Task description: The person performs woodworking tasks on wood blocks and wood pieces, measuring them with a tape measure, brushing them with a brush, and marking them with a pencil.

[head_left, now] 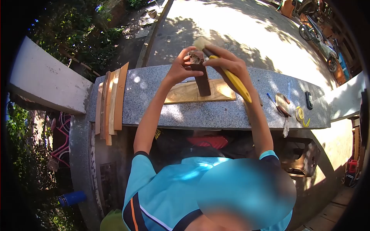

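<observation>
My left hand (179, 70) grips a dark reddish-brown wooden block (202, 84) near its upper end, fingers and thumb on either side. The block stands long and narrow in view, with a rough, paler top end facing me. In my right hand (230, 62) is a paintbrush (239, 86) with a yellow handle, its pale bristles pointing away from me, close above the block's top. Below the block, a light wooden board (179, 93) lies flat on the speckled grey stone slab (148, 104); the block's lower end overlaps the board in this view.
Several wooden strips (111, 102) lie side by side at the slab's left end. To the right are a blue pen (271, 97), a yellow tape roll (300, 112) and a black oblong object (308, 100). A metal frame (298, 156) sits below the slab.
</observation>
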The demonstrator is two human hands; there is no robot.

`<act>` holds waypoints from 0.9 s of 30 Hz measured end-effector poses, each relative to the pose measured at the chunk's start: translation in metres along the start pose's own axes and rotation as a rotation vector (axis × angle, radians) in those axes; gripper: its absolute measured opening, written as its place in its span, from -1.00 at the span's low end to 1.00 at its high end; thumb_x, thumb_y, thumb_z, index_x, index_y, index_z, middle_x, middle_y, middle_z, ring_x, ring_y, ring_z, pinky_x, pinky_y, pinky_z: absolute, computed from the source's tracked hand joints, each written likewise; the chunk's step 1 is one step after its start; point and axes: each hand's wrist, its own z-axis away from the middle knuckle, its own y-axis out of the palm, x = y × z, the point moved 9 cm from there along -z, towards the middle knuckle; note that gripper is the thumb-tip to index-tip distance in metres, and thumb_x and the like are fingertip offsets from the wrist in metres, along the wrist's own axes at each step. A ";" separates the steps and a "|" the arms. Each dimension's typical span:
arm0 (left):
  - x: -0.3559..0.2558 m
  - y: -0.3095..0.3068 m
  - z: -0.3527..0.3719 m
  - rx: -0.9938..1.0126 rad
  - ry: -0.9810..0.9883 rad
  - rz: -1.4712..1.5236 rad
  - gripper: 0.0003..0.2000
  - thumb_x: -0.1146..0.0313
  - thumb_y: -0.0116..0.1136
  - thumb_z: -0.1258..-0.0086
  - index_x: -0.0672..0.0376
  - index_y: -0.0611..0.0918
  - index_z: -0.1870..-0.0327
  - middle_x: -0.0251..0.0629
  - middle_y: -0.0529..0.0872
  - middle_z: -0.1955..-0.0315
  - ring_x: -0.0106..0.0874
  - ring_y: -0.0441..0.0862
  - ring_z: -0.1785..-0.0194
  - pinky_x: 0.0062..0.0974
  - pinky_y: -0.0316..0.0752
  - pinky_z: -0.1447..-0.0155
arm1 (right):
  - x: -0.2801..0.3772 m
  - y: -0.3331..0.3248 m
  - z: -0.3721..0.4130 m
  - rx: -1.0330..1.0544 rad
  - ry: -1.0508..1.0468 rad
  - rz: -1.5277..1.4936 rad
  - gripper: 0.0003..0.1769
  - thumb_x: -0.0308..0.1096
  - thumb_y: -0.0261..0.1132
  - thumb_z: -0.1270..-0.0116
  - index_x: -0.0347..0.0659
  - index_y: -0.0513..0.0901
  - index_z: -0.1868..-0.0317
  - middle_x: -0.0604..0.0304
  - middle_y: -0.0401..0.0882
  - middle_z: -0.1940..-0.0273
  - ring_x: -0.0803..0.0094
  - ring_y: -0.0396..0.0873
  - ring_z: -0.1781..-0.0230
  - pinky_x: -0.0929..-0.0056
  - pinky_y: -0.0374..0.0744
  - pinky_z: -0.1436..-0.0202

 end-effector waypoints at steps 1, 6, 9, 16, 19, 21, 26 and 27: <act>-0.001 0.004 -0.003 0.035 0.000 0.059 -0.22 0.56 0.40 0.08 0.05 0.27 -0.24 -0.31 0.50 0.02 -0.46 0.53 0.01 -0.47 0.55 -0.03 | -0.001 0.025 0.010 0.202 -0.013 0.093 -0.78 -0.48 0.21 -0.06 -0.07 0.64 0.25 0.07 0.42 -0.15 0.18 0.44 -0.13 0.35 0.46 -0.12; -0.007 0.009 -0.014 0.070 0.064 -0.195 -0.25 0.52 0.37 0.07 -0.12 0.31 -0.23 -0.36 0.47 -0.04 -0.42 0.53 0.00 -0.40 0.55 -0.03 | -0.064 0.088 0.137 0.370 0.139 0.139 -0.83 -0.43 0.13 -0.08 -0.11 0.61 0.30 0.13 0.40 -0.18 0.16 0.37 -0.18 0.35 0.39 -0.17; -0.012 0.018 -0.023 0.169 0.057 -0.208 -0.41 0.31 0.35 -0.04 -0.06 0.37 -0.15 -0.33 0.50 -0.02 -0.37 0.54 0.01 -0.33 0.51 -0.04 | -0.058 0.089 0.128 0.474 0.134 0.179 -0.83 -0.44 0.16 -0.05 -0.12 0.61 0.31 0.15 0.44 -0.15 0.16 0.43 -0.12 0.36 0.44 -0.11; 0.012 0.026 -0.046 0.080 -0.002 0.158 -0.85 0.23 -0.02 -0.40 0.07 0.44 0.19 -0.52 0.45 0.39 -0.71 0.44 0.23 -0.67 0.39 0.16 | -0.048 0.027 0.045 0.132 0.150 0.006 -0.82 -0.44 0.16 -0.06 -0.13 0.61 0.29 0.17 0.43 -0.17 0.20 0.36 -0.21 0.34 0.40 -0.17; 0.025 0.002 -0.046 0.006 0.052 0.462 -0.79 0.19 0.05 -0.36 0.08 0.45 0.12 -0.48 0.52 0.35 -0.64 0.49 0.24 -0.61 0.45 0.17 | -0.077 0.077 0.099 0.536 0.057 -0.005 -0.84 -0.41 0.15 -0.08 -0.09 0.61 0.31 0.18 0.46 -0.14 0.19 0.42 -0.16 0.34 0.44 -0.12; 0.025 -0.008 -0.033 -0.054 0.006 0.573 -0.59 0.12 0.08 -0.33 0.14 0.39 -0.09 -0.37 0.56 0.26 -0.55 0.53 0.22 -0.53 0.51 0.13 | -0.077 0.091 0.111 0.704 0.075 -0.036 -0.84 -0.40 0.15 -0.08 -0.08 0.61 0.31 0.19 0.47 -0.13 0.20 0.44 -0.13 0.35 0.46 -0.09; 0.038 -0.006 -0.027 0.003 -0.060 0.603 -0.46 -0.04 -0.05 -0.35 0.23 0.38 -0.14 -0.26 0.61 0.23 -0.49 0.57 0.17 -0.53 0.53 0.10 | -0.041 0.041 -0.002 0.370 0.088 -0.065 -0.86 -0.42 0.19 -0.06 -0.12 0.63 0.34 0.24 0.48 -0.12 0.25 0.45 -0.13 0.38 0.46 -0.15; 0.038 -0.006 -0.026 0.018 -0.075 0.630 -0.45 -0.06 -0.09 -0.36 0.26 0.37 -0.14 -0.25 0.61 0.23 -0.48 0.58 0.17 -0.53 0.53 0.09 | -0.036 0.031 -0.018 0.242 0.055 -0.076 -0.86 -0.42 0.20 -0.05 -0.12 0.63 0.34 0.24 0.48 -0.12 0.24 0.43 -0.15 0.37 0.44 -0.16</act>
